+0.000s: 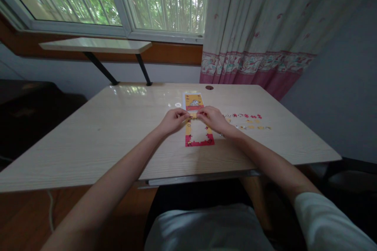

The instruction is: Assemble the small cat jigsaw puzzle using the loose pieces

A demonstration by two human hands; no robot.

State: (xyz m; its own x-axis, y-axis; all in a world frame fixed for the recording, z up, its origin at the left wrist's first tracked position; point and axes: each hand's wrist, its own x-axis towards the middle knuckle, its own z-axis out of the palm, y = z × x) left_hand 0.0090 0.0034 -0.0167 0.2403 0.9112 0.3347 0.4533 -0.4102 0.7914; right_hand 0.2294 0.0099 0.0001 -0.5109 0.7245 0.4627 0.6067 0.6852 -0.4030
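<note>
A jigsaw puzzle border (202, 142), red along its near edge and yellow up the sides, lies on the desk around bare wood. My left hand (173, 120) is at its far left corner, thumb and fingers pinched together. Across from it, my right hand (214, 119) pinches at the far right corner. Yellow puzzle pieces (193, 115) show between the two hands, at the fingertips of both. Just beyond lies a picture card (194, 102) in yellow and red with a white figure. Fingers hide part of the border's far edge.
Loose red puzzle pieces (246, 116) and yellow puzzle pieces (251, 127) lie in rows right of the border. The wooden desk (118, 137) carries a raised shelf (97, 44) at the back left. A curtain (250, 39) hangs behind its right side.
</note>
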